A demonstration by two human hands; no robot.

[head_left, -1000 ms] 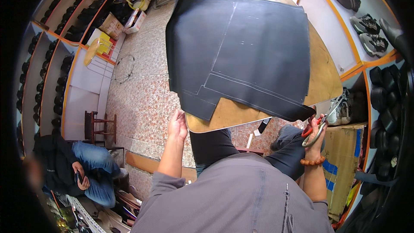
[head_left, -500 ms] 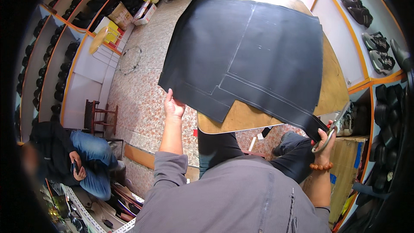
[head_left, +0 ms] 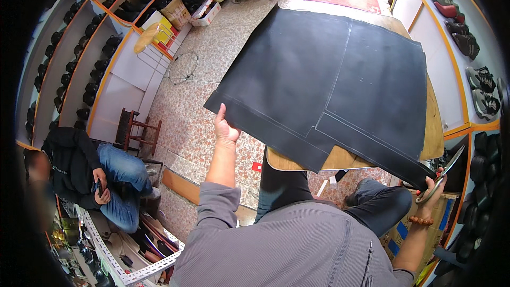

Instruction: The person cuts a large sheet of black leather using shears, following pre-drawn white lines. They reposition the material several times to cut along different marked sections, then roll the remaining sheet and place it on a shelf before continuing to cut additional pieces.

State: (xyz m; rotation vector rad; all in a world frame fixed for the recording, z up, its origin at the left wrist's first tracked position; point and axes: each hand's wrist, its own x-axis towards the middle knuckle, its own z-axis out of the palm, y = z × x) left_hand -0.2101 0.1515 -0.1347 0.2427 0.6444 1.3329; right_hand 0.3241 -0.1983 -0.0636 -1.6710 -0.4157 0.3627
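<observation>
Across the surface (head_left: 434,127): black sheet (head_left: 329,85), left grip (head_left: 227,131) pinching its edge, right grip (head_left: 434,195) holding scissors (head_left: 450,164) at one corner

On my feed, the black sheet (head_left: 297,74) looks like smooth leather or vinyl, I cannot tell which, with a soft satin sheen, and the tabletop (head_left: 433,133) under it like yellowish wood. I see shiny metal blades on the scissors (head_left: 450,165), glossy brown beads in the bracelet (head_left: 421,220), and matt, finely ribbed grey cloth in the jacket (head_left: 297,239). The box (head_left: 433,234) appears to be plain brown cardboard.
</observation>
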